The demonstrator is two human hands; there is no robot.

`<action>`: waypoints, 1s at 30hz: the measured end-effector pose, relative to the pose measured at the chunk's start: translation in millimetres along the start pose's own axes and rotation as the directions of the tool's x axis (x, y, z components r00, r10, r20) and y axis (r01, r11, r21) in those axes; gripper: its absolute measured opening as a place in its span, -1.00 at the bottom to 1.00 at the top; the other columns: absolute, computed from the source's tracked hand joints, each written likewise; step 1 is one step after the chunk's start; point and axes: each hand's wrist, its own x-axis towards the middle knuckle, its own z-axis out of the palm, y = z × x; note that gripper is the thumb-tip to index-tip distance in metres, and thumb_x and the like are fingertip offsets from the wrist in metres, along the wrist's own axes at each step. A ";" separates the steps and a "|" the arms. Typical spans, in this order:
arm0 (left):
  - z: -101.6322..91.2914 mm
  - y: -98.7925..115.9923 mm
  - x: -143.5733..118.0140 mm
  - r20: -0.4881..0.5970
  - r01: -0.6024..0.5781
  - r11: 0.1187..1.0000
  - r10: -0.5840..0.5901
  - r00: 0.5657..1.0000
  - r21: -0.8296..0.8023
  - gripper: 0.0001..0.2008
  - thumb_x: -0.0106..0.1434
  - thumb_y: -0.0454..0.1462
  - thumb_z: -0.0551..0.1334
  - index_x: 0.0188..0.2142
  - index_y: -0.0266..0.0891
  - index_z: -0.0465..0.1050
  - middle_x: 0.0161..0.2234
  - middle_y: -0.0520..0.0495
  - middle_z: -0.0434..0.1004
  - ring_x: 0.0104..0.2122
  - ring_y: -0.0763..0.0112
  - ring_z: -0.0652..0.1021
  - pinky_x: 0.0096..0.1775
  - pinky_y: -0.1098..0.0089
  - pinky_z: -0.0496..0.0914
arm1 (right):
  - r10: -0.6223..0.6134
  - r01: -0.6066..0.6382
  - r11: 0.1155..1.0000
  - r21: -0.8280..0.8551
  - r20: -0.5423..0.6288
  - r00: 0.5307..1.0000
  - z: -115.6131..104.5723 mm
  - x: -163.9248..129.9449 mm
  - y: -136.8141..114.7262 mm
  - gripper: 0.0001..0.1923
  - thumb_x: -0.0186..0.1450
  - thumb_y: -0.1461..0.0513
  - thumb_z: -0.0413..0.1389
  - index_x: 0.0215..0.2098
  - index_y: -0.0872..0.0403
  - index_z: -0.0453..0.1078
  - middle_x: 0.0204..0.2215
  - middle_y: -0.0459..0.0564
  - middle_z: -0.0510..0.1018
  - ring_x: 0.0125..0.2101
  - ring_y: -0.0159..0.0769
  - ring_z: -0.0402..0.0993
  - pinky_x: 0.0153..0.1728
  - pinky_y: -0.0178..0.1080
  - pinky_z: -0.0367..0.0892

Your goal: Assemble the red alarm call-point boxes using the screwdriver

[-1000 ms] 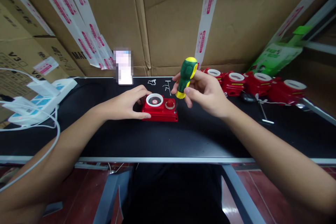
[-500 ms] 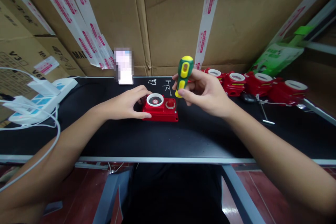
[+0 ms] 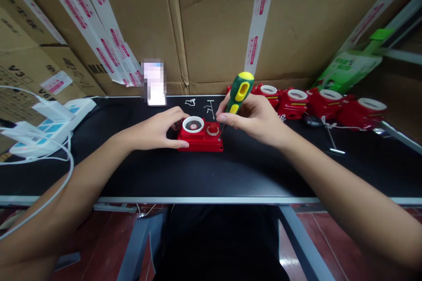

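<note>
A small red box point(image 3: 200, 139) with a white ring and a red button on top lies on the black table point(image 3: 211, 171). My left hand point(image 3: 154, 131) rests against its left side and holds it in place. My right hand point(image 3: 255, 117) grips a green and yellow screwdriver point(image 3: 240, 92), tilted to the right at the top. Its thin shaft runs down to the box's front right corner.
A row of several like red boxes point(image 3: 316, 104) lines the back right, with a metal T-shaped tool point(image 3: 332, 142) beside them. Small metal parts point(image 3: 208, 107) lie behind the box. White power strips point(image 3: 49, 120) with cables sit at the left. Cardboard boxes wall the back.
The screwdriver handle has turned in my right hand and leaned further right, and the hand has sunk a little toward the box. My left hand has stayed put.
</note>
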 end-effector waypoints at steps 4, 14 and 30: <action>0.0 -1.2 0.0 0.006 0.001 1.000 -0.001 1.000 0.000 -0.37 0.32 0.16 0.45 0.19 -0.12 0.46 0.09 -0.16 0.48 -0.01 0.09 0.58 0.03 0.15 0.54 | 0.001 0.000 1.000 0.018 -0.035 0.999 -1.9 1.2 3.0 -0.52 0.08 0.02 0.62 -0.19 0.10 0.63 -0.38 -0.08 0.60 -0.46 -0.39 0.44 -0.47 -0.30 0.42; 0.0 0.0 0.2 0.005 0.004 1.000 -0.004 1.000 0.002 -0.36 0.32 0.16 0.44 0.21 -0.11 0.45 0.10 -0.19 0.50 0.00 0.06 0.59 0.02 0.12 0.55 | -0.038 0.039 0.999 -0.001 0.065 0.997 -5.2 -3.0 1.4 -0.55 0.33 0.00 0.46 0.03 0.09 0.58 -0.14 0.01 0.63 -0.38 -0.41 0.48 -0.41 -0.33 0.48; -0.1 0.0 0.1 0.005 0.008 1.000 -0.008 1.000 0.007 -0.36 0.31 0.17 0.44 0.21 -0.11 0.46 0.09 -0.18 0.50 -0.02 0.07 0.58 0.01 0.16 0.54 | -0.031 0.031 0.999 -0.011 0.029 0.999 -3.6 -1.6 1.4 -0.70 0.29 0.25 0.39 -0.02 0.12 0.56 -0.27 -0.03 0.66 -0.39 -0.38 0.50 -0.47 -0.33 0.40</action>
